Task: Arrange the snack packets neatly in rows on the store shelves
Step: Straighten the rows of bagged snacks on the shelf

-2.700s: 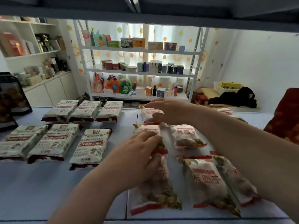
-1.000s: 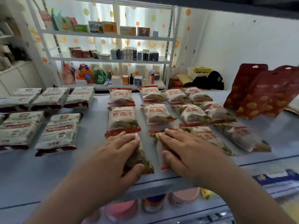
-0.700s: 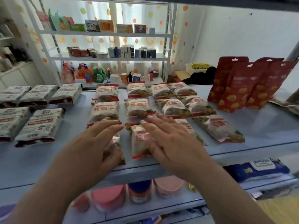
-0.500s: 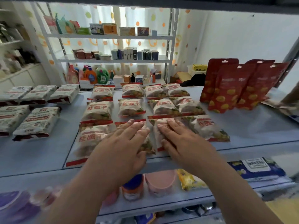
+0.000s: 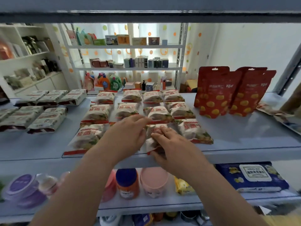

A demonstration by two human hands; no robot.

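Observation:
White-and-red snack packets lie flat in three rows on the pale blue shelf [image 5: 244, 141]. In the front row, one packet [image 5: 88, 137] lies at the left and another [image 5: 193, 131] at the right. My left hand [image 5: 130, 132] lies flat over the second front packet, which it almost hides, with its fingertips reaching the row behind. My right hand [image 5: 169, 144] rests on the third front packet [image 5: 153, 139], fingers spread on top and thumb at its front edge by the shelf lip.
White-and-maroon packets [image 5: 47, 119] lie in two rows at the left. Red pouches [image 5: 216, 93] stand at the right. The shelf below holds jars [image 5: 127, 183], a pink tub [image 5: 154, 181] and a blue wipes pack [image 5: 250, 176]. An upper shelf edge [image 5: 146, 13] runs overhead.
My hands came from the back rows to the front row, then shifted right onto the second and third front packets. The view pulled back, bringing the lower shelf into sight.

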